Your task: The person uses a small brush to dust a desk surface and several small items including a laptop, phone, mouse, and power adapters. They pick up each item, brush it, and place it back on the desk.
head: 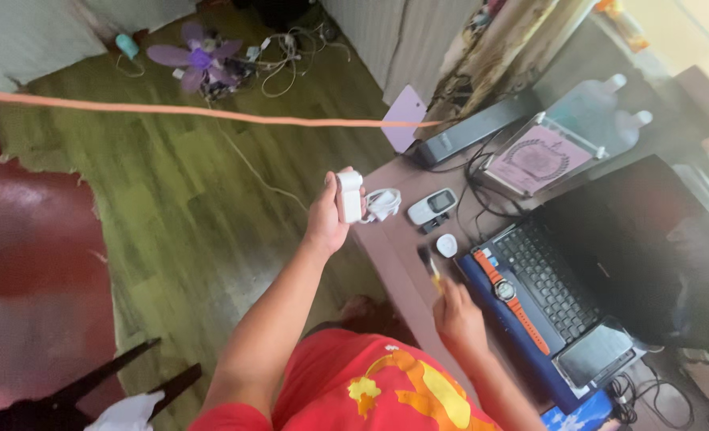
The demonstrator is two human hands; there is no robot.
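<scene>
the left hand (326, 219) clasps a white charger (349, 195) raised over the desk (394, 263) edge, its coiled cable (383, 203) trailing. the right hand (458, 315) pinches a small yellow-tipped tool (434, 273) just above the desk. the step looks like bringing the two together, which needs steady aim. a phone (432, 207), watch (507, 292) and laptop (554, 279) crowd close by.

White charger block (349, 196) in left hand (326, 219): smooth plastic, slight gloss. Its cable (384, 203) looks rubbery, matt. Beside the laptop (610, 263), itself matt black plastic: watch (507, 292) with orange rubbery strap and metal-looking case, on the keys. Desk top (394, 255) next to it: smooth matt laminate. Floor (179, 175) beyond: wood-look planks, faint sheen.
</scene>
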